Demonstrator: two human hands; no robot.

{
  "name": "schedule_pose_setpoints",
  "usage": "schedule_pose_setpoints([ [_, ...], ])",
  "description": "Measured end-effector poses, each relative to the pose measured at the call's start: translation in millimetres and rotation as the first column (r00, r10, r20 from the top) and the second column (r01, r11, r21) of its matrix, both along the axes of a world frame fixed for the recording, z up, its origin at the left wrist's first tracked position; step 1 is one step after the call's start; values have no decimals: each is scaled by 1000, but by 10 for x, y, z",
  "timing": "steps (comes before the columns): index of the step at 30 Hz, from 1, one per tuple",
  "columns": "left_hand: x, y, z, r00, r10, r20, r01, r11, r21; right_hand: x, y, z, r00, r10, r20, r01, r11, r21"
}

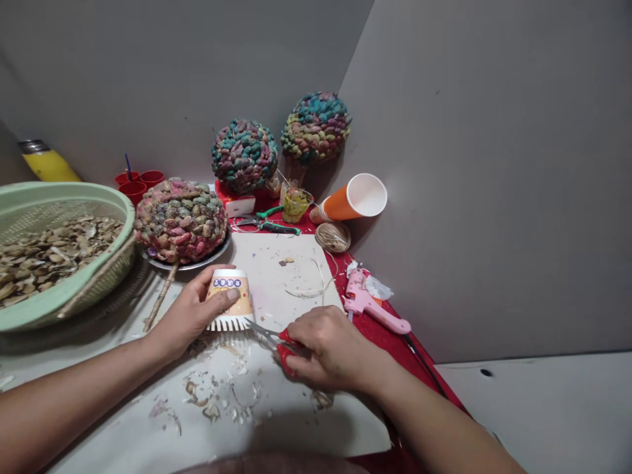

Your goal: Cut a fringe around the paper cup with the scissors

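Note:
My left hand grips a printed paper cup, held bottom up with the thumb across its side. Its lower rim is cut into a row of narrow white strips. In my right hand is a pair of scissors with red handles, fingers in the loops. The blades are parted and their tips meet the cup's fringe at its right end. My left fingers behind the cup are mostly hidden.
A green basket of shells stands left, beside a shell-covered ball on a stick. Two more coloured balls are at the back. Pliers, twine, an orange cup and a pink glue gun lie right. Scraps litter the board.

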State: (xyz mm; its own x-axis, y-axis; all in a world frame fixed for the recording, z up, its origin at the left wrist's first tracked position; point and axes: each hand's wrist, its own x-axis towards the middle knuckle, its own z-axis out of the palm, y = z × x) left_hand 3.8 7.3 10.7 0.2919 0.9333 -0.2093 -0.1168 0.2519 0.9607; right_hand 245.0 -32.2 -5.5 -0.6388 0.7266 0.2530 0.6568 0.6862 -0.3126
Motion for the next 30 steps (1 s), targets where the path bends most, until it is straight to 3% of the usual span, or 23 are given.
schedule_pose_setpoints([
  [5,-13,-12,-31,998,-57,33,58,998,-32,20,5,0,999,38,-37,-41,996,-80],
  [16,3,0,-69,1000,0,-9,0,1000,28,1,-37,8,971,-69,228,52,995,82],
  [30,-4,-7,-101,999,1,42,-2,1000,14,-1,-12,-66,986,-33,166,2,983,183],
])
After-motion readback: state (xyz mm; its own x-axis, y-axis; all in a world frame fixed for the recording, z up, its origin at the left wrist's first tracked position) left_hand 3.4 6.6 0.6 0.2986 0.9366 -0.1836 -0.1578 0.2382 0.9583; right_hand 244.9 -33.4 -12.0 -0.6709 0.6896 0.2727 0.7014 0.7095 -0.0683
